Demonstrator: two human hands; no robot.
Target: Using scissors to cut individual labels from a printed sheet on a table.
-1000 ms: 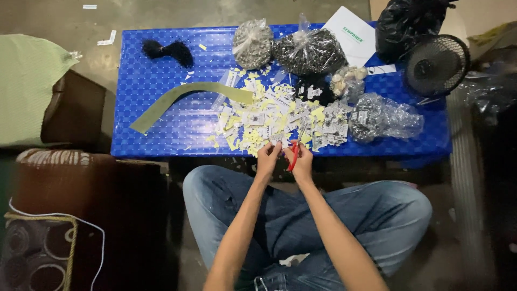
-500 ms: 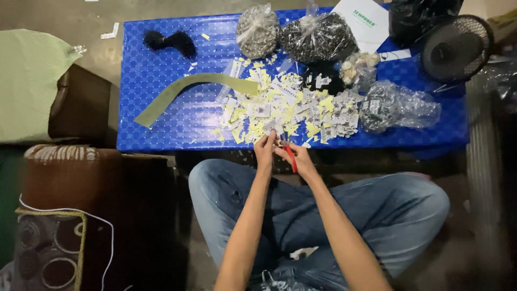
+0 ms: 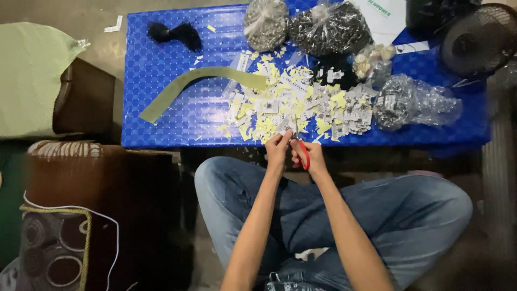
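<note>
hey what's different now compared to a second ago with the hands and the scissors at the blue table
Very little. Both hands stay together at the near edge of the blue table: the right hand still holds the red-handled scissors, and the left hand is still pinching a small paper piece at the blades. Only the camera view shifted slightly. The pile of paper scraps, the green strip and the plastic bags lie as before.
</note>
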